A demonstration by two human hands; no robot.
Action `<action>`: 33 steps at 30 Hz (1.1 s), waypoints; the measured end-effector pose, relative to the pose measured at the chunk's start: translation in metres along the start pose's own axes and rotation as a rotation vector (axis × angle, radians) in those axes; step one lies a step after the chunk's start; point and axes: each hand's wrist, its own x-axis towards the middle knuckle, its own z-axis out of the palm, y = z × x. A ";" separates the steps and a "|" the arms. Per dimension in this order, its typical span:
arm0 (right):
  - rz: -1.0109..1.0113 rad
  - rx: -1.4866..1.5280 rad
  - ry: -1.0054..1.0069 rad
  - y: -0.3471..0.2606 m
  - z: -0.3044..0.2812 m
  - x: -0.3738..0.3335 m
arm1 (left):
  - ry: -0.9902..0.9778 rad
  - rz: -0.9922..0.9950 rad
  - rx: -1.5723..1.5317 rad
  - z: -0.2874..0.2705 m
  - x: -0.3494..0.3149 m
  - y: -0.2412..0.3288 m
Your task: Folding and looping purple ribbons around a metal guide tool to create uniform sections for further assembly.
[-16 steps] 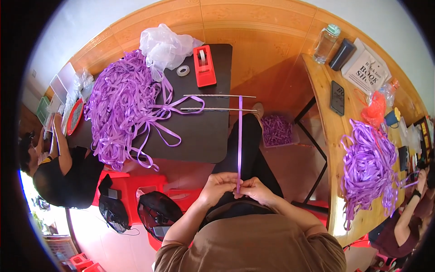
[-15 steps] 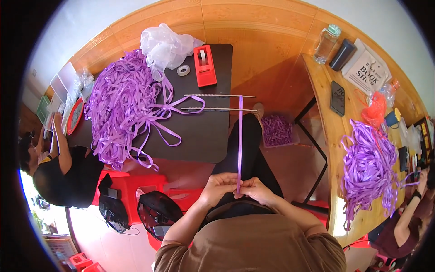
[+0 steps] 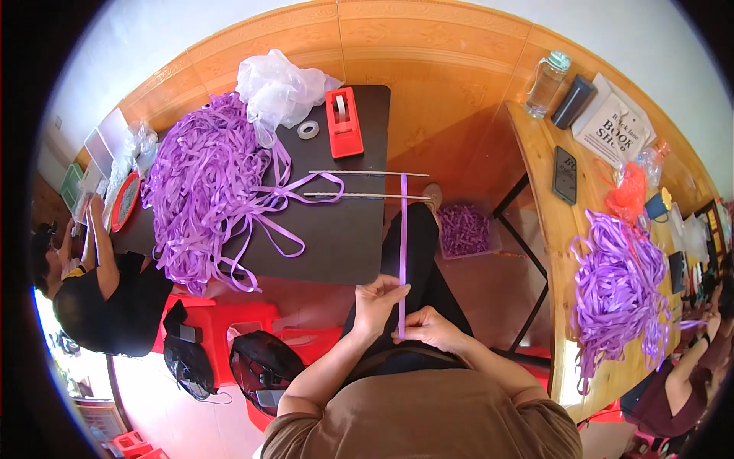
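A narrow purple ribbon [image 3: 404,237] runs from two thin parallel rods [image 3: 367,174] down to my lap. The rods stick out past the right edge of the dark table [image 3: 336,245]. My right hand [image 3: 432,329] pinches the ribbon's near end. Slightly farther up, my left hand [image 3: 376,306] is closed with thumb and fingertips at the ribbon's left edge; whether they grip it is hard to see. A big heap of purple ribbon [image 3: 206,191] lies on the table, with loose loops reaching the rods.
On the dark table are a red tape dispenser [image 3: 344,122], a tape roll [image 3: 308,129] and a white plastic bag [image 3: 279,92]. A wooden table [image 3: 566,306] at right holds more ribbon [image 3: 619,283] and a phone [image 3: 565,174]. Co-workers sit at both sides. A bin [image 3: 466,229] stands on the floor.
My hands have moved apart along the ribbon: the left slid farther up, the right slightly nearer my body. The whole view has shifted a little.
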 end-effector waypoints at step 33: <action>-1.382 -1.676 0.791 -0.118 -0.064 0.085 | 0.084 -0.157 -0.248 0.013 0.015 0.011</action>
